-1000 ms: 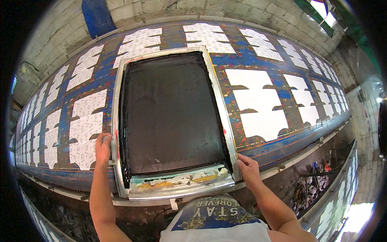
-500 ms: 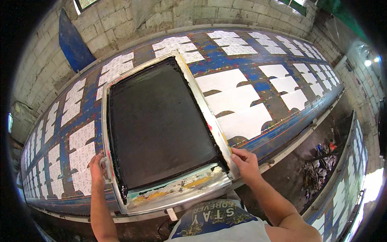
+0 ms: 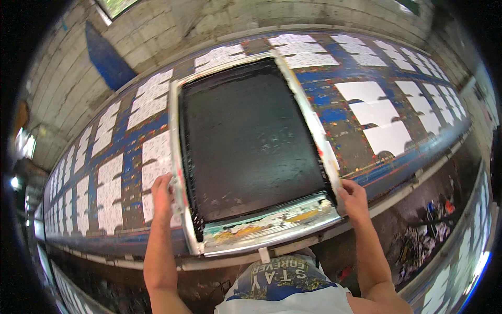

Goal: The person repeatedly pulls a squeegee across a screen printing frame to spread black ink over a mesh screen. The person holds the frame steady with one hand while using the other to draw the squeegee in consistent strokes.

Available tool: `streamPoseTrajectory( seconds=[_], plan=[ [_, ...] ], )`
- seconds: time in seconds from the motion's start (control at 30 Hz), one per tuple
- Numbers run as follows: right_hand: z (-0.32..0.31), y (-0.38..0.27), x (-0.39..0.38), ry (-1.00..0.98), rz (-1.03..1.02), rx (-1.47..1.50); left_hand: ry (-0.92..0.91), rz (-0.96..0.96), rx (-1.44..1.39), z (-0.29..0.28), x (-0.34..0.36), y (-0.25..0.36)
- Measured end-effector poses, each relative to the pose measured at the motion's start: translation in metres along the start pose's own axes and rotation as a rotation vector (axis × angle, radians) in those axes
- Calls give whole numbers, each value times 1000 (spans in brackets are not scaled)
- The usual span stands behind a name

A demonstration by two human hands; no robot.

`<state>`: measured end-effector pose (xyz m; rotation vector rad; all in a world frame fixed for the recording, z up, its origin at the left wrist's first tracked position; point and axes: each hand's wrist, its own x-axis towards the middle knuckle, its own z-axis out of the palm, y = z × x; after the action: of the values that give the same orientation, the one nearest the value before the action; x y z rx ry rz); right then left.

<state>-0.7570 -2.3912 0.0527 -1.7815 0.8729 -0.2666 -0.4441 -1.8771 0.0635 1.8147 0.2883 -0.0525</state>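
A large screen-printing frame [image 3: 177, 152] with a pale metal rim lies over the printing table, tilted slightly in view. Its dark mesh [image 3: 251, 136] looks wet and black, and a strip along the near end is smeared with yellow, teal and white. My left hand [image 3: 163, 198] grips the left rim near its lower part, fingers curled on it. On the opposite rim, my right hand [image 3: 354, 199] is closed too, thumb and fingers at the edge. White cut fabric pieces [image 3: 374, 112] lie in groups on the table; those left of the frame carry a small print, while those at near right look plain.
The long blue, paint-spotted table [image 3: 334, 116] curves across the view, with a rail along its near edge. A blue panel [image 3: 107, 57] leans on the block wall behind. Scraps [image 3: 426, 238] lie on the floor at right, before another table with white pieces [image 3: 455, 261].
Both hands have moved the frame rightward along the table. It now covers plain pieces that lay to its right, and more printed pieces show at its left. The view has shifted a little.
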Motion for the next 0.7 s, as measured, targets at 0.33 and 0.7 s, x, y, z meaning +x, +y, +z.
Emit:
streamPoseTrajectory(
  seconds=[0.33,0.7],
  plan=[
    [-105,54,56,-52,-84,49,-77,-21,-136,110,-71,15],
    [-138,81,83,-130,-50,152,-69,78,-10,135,-80,17]
  ],
)
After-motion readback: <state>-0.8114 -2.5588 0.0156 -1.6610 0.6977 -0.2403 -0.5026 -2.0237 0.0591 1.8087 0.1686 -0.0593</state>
